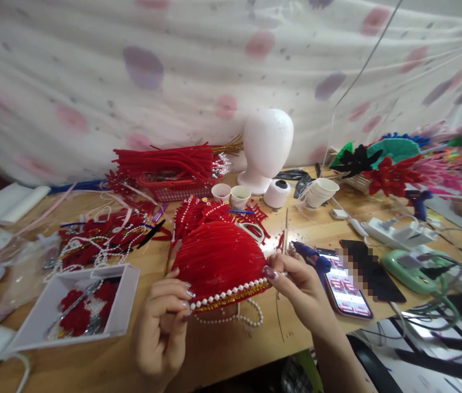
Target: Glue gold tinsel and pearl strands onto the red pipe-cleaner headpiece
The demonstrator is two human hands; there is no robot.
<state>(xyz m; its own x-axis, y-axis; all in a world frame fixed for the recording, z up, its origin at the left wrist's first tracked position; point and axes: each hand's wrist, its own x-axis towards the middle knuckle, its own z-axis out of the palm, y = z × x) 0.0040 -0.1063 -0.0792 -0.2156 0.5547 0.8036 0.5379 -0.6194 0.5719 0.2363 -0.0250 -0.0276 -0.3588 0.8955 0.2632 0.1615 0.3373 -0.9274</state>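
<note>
A domed red headpiece of fuzzy chenille stems is held up over the table, its lower edge trimmed with a gold band. Along that edge runs a string of white pearl beads. My left hand is closed at the left corner, pinching the bead string against the trim. At the right corner, my right hand pinches the string's other end between thumb and fingers. Below the edge, a loose loop of smaller pearl beads is visible. Part of each corner is hidden by my fingers.
A white foam head stands behind, near paper cups and a thread cone. Left is a white box of trimmings. Right are a blue glue gun, a phone, and a power strip with cables.
</note>
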